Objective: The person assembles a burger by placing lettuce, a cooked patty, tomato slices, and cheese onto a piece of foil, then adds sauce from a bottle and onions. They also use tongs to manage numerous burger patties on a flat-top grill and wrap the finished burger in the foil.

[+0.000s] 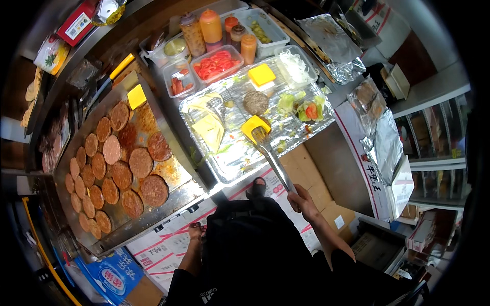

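My right hand (302, 201) grips the handle of a metal slotted spatula (273, 158). The spatula's head lies on or just over a cheese-topped patty (254, 125) at the near edge of a foil-lined tray (237, 164). Just beyond it sits a seeded bun or patty (255, 102), and farther back a stack of cheese slices (262, 74). Lettuce with tomato (311, 111) lies on the tray's right, wrinkled yellow cheese film or slices (208, 128) on its left. My left hand (196, 230) hangs beside my body, fingers curled; whether it holds anything is unclear.
Many patties (141, 162) lie on the raised-edged griddle (168, 189) at left, with a cheese slice (136, 96) at its far corner. Behind the tray stand tubs of sliced tomato (217, 65) and shredded onion (294, 67), and sauce bottles (211, 28). A foil-covered box (386, 141) is at right.
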Available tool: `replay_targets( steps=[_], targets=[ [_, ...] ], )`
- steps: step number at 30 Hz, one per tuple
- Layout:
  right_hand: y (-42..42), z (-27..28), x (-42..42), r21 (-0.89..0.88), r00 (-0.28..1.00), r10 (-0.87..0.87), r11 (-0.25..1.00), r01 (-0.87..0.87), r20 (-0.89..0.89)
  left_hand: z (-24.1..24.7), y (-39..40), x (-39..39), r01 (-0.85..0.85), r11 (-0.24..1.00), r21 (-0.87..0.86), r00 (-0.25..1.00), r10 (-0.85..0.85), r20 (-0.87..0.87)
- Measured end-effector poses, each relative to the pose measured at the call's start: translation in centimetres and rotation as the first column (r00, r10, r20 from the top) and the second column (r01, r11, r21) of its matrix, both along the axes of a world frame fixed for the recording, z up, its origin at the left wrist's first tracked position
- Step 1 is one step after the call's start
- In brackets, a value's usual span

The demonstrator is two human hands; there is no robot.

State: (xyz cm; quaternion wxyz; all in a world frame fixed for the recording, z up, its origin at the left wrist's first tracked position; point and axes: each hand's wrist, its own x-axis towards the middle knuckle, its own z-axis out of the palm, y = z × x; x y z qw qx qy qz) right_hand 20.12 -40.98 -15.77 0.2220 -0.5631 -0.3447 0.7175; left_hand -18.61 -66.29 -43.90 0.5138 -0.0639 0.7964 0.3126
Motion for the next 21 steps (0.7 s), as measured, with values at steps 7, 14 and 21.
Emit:
replay_targets(
  steps=[7,14,21],
  targets=[
    [-4.7,-0.1,1.4,0.021,0.972,-0.143,0.990,0.142,0.185,-2.3,-0.8,-0.7,-0.189,0.973,0.135,0.978,0.174,0.113],
    [-1.4,8.2,-10.2,0.361,0.993,0.108,0.926,-0.115,0.038,-9.8,-4.8,-2.3,0.015,0.999,0.033,1.000,-0.015,0.011],
    [2.8,9.6,-29.9,0.020,0.941,0.241,0.970,-0.243,-0.239,-4.3,-1.8,-2.2,-0.100,0.995,-0.024,0.983,0.102,0.152]
  ],
)
